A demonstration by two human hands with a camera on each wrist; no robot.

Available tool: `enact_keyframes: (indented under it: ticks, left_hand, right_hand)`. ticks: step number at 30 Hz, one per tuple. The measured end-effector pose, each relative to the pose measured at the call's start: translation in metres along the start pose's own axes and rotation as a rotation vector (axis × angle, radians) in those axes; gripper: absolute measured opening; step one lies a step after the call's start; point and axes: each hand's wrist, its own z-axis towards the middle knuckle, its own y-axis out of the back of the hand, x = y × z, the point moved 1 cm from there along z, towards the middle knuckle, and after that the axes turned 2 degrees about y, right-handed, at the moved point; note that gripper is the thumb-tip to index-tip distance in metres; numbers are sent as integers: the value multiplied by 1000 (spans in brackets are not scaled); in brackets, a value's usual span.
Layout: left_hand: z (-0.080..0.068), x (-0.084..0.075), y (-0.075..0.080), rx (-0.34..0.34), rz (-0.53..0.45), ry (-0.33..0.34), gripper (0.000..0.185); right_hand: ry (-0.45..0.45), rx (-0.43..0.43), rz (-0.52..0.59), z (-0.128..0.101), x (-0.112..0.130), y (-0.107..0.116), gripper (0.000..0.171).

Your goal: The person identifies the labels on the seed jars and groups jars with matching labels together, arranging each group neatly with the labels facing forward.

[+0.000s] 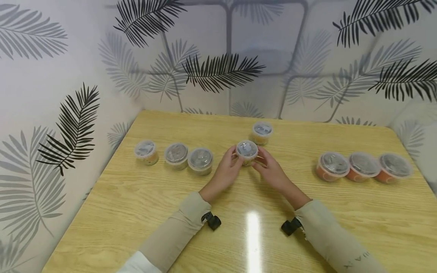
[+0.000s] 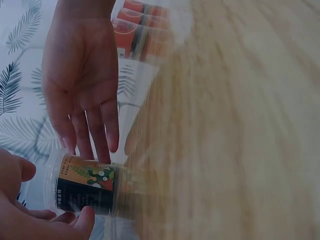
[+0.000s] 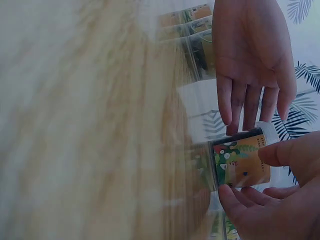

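Note:
A small round plastic tub (image 1: 247,148) with a clear lid stands on the wooden table between both hands. Its label (image 2: 90,180) is orange and dark with a plant picture. My left hand (image 1: 227,169) is at the tub's left side, fingers stretched out towards its wall; in the right wrist view this left hand (image 3: 252,65) shows its palm and straight fingers. On the other side is my right hand (image 1: 273,171), its thumb and fingers apart around the tub. The left wrist view shows the right hand (image 2: 82,85) with straight fingers reaching the tub. Exact fingertip contact is partly hidden.
Another similar tub (image 1: 262,132) stands just behind. Towards the left are a tub (image 1: 146,151) and two more, a grey-lidded tub (image 1: 176,154) and its neighbour tub (image 1: 200,160). Three orange-sided bowls (image 1: 332,166) stand in a row at right. A leaf-patterned wall (image 1: 259,94) rises behind.

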Motion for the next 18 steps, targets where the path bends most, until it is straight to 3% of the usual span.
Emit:
enact_keyframes:
  ticks: [12,18]
  left_hand:
    - [2,-3,-4,4,80,7,64]
    - [0,-4,-4,25,129,57,61]
  right_hand:
    - [-79,-31,-33,-9,6,2,56]
    - [-110,-4,-80,-19,15,2,61]
